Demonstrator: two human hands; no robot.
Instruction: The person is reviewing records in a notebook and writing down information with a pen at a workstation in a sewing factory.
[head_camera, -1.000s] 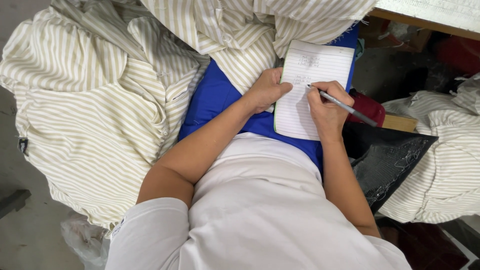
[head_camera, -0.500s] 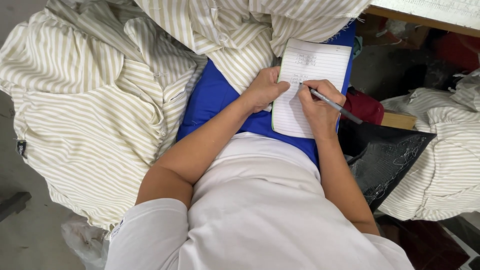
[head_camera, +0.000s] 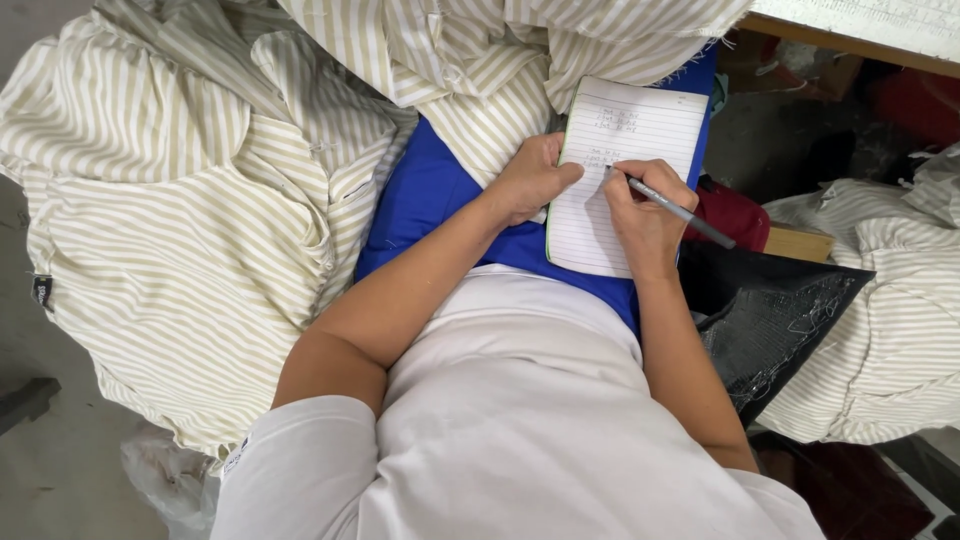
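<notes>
Two hands are on the lined notepad (head_camera: 625, 170), which lies on my lap over a blue cloth (head_camera: 430, 195), a little right of the middle of the view. My left hand (head_camera: 530, 180) lies flat, fingers loosely spread and curled over the pad's left edge, pinning it down rather than gripping anything. My right hand (head_camera: 645, 215) is closed around a grey pen (head_camera: 672, 208), its tip touching the paper about halfway down the page, just under a few short written lines near the top.

Compared with a second ago, the pad, the left hand and the cloth sit in the same place; only the pen hand has crept slightly leftward along the line, so I judge the writing is under way and a fresh entry is being added beneath the others.

Heaps of cream-and-beige striped garments (head_camera: 190, 200) lie to the left and at the far side, with more striped fabric (head_camera: 880, 330) on the right. A dark mesh piece (head_camera: 790, 320) and something red (head_camera: 735, 215) sit just right of the pen hand. A wooden edge (head_camera: 850, 40) runs across the far right corner.
</notes>
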